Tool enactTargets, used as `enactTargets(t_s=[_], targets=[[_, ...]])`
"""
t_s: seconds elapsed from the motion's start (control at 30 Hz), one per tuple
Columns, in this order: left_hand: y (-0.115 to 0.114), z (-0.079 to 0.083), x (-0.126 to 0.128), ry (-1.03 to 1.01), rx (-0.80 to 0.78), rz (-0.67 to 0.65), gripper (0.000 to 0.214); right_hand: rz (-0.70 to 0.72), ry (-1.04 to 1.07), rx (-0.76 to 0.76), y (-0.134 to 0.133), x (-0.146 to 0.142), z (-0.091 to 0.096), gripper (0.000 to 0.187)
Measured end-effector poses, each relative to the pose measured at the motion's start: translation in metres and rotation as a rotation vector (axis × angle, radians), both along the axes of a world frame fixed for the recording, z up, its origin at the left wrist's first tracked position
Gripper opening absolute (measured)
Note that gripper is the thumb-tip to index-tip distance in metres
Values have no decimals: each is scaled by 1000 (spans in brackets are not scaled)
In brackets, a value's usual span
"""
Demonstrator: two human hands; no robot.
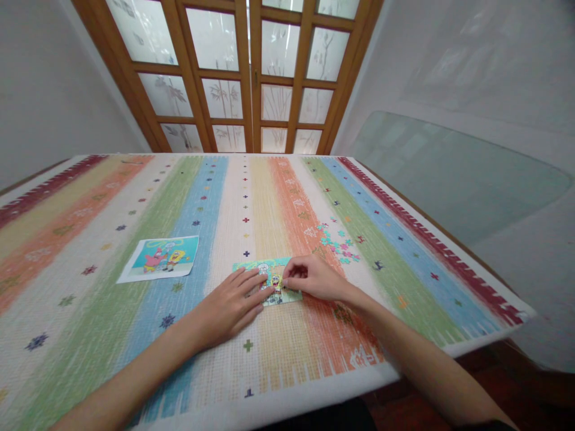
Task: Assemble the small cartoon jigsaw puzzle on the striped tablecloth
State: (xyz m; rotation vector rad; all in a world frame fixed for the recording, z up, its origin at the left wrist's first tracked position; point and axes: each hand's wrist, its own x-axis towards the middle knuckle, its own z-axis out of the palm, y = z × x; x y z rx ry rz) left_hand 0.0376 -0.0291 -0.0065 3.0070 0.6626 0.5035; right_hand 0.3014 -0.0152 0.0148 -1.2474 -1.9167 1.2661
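Observation:
A partly assembled cartoon jigsaw puzzle [277,294] lies on the striped tablecloth in front of me, with yellow and pale figures on a green-blue ground. My left hand [238,298] rests flat over its left part, fingers spread and covering some of the picture. Over the right part, my right hand [312,278] has thumb and forefinger pinched together at the puzzle's surface; whatever is between the fingertips is too small and hidden to tell. Several loose puzzle pieces [338,242], teal and pink, are scattered beyond my right hand. The puzzle's upper right edge is partly hidden by that hand.
To the left lies a printed picture sheet [159,259] with cartoon figures, its edges slightly curled. The striped tablecloth [179,335] covers the table to its front edge. Wooden glass-paned doors [249,72] stand behind, and a pale glassy panel [458,173] is at the right wall.

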Motion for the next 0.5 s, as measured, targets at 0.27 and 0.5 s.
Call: enactTargets(t_s=[0.27,0.5], targets=[[0,1,1,20,14,-1,40,12,-44,31,-1,1,0,6],[0,0,1,5,35,-1,40,-5,-59,29,0,5,-4,2]])
